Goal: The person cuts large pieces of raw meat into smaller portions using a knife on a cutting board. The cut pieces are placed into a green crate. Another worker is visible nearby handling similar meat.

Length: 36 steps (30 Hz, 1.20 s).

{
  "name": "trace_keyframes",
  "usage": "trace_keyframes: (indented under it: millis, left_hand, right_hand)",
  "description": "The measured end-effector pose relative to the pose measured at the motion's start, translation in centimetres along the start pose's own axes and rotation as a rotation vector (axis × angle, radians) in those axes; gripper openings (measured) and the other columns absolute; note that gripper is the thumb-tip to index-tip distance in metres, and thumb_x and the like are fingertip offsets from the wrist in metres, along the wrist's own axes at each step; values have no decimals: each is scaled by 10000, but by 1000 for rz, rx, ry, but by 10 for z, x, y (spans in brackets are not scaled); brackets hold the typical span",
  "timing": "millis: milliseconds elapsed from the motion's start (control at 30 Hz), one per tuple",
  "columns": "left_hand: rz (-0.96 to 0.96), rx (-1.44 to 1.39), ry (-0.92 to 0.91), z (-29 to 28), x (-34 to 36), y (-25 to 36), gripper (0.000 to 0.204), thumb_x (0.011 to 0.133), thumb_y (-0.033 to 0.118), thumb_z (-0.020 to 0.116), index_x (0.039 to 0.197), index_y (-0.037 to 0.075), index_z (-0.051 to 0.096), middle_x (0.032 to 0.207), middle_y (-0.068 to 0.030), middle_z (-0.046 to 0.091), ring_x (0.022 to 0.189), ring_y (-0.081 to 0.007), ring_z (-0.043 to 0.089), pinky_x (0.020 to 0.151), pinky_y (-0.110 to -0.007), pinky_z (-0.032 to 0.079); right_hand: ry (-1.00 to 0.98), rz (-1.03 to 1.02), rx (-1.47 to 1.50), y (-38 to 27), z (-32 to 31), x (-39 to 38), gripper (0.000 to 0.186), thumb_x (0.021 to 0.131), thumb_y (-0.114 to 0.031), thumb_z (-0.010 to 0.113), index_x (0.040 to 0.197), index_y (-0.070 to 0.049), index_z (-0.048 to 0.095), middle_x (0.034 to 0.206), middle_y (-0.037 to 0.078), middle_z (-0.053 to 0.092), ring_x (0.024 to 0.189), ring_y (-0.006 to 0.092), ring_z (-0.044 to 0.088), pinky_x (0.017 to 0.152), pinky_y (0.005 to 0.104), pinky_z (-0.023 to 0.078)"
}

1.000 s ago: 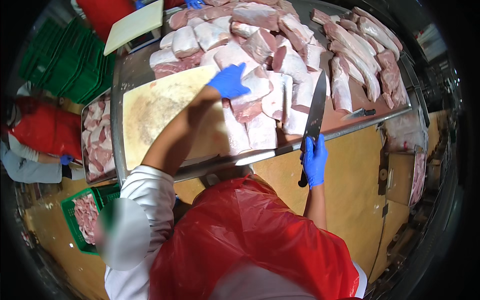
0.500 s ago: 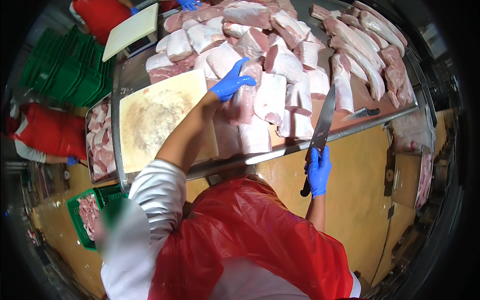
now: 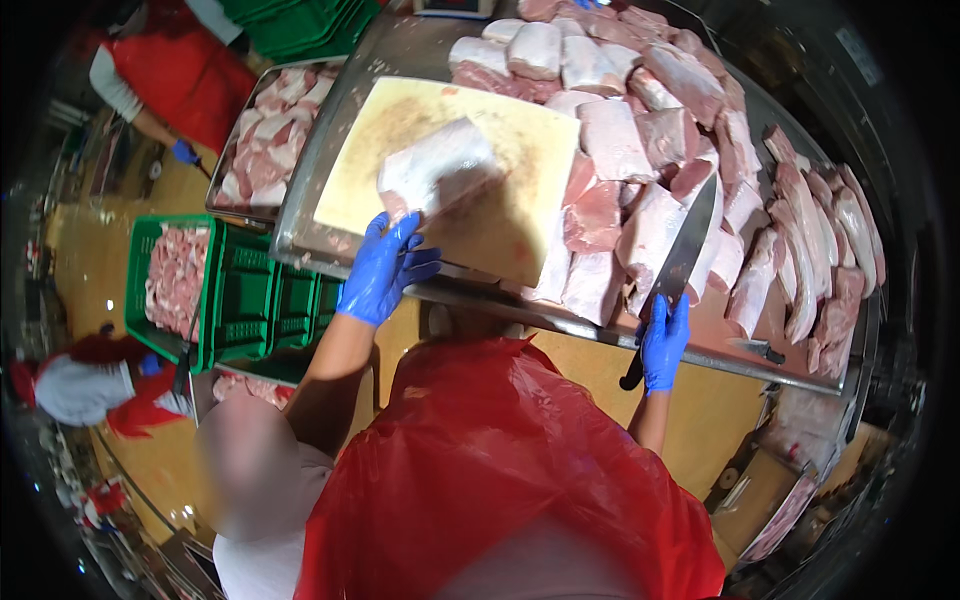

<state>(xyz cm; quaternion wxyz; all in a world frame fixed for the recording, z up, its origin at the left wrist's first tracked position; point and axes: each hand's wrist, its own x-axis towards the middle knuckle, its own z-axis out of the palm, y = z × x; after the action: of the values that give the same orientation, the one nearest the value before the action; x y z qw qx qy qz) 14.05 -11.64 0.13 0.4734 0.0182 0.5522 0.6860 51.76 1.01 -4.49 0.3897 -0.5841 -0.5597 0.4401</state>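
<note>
gripping knife right, left hand spread by meat slab

I see a shiny steel table, a scuffed matt cutting board — and a glossy red plastic apron.

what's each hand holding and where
Right hand grips the knife by its black handle. Left hand holds nothing; its fingertips just touch the near end of the meat slab.

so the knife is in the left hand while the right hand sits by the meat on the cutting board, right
Not quite: the sides are swapped. In the head view the right hand grips the knife, and the left hand sits by the piece of meat on the cutting board.
</note>
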Motion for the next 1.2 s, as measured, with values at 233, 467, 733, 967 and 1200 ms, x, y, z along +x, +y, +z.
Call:
trace_keyframes:
  millis: [233,467,733,967,1200]
  left_hand:
    - [618,438,215,-111,17,2,191,930,-8,650,1119,-5,676,871,25,624,780,-35,540,705,-193,465]
    - [1107,847,354,-103,26,10,187,830,69,729,1009,27,691,890,-102,698,776,-185,667,752,-314,540]
    - [988,676,371,-57,32,-37,564,811,88,776,1316,42,529,1090,-105,613,906,-182,629,739,-335,550]
    - [1068,726,201,-43,39,-55,251,843,101,687,1077,22,648,1012,-171,610,911,-341,624,805,-415,517]
    - [1099,793,105,-52,54,-55,92,842,116,655,831,41,602,868,-156,599,863,-350,602,752,-450,491]
  right_hand:
    - [-264,-258,-158,-36,72,25,201,1043,-180,544,1125,3,519,703,23,568,532,74,478,461,251,398]
    - [-452,-478,45,-121,148,12,157,1039,-114,559,1118,21,548,766,69,629,610,120,621,519,278,503]
    - [-563,-832,-395,-127,204,-2,215,1003,-99,587,1172,32,562,878,190,685,707,293,670,638,377,517]
    - [-700,-984,-541,-110,246,-8,165,990,-161,567,1054,-13,532,885,270,604,773,480,600,676,527,485]
    - [-763,-929,-679,-114,269,-15,203,1004,-204,530,1138,-54,500,922,272,627,814,474,624,700,541,505]
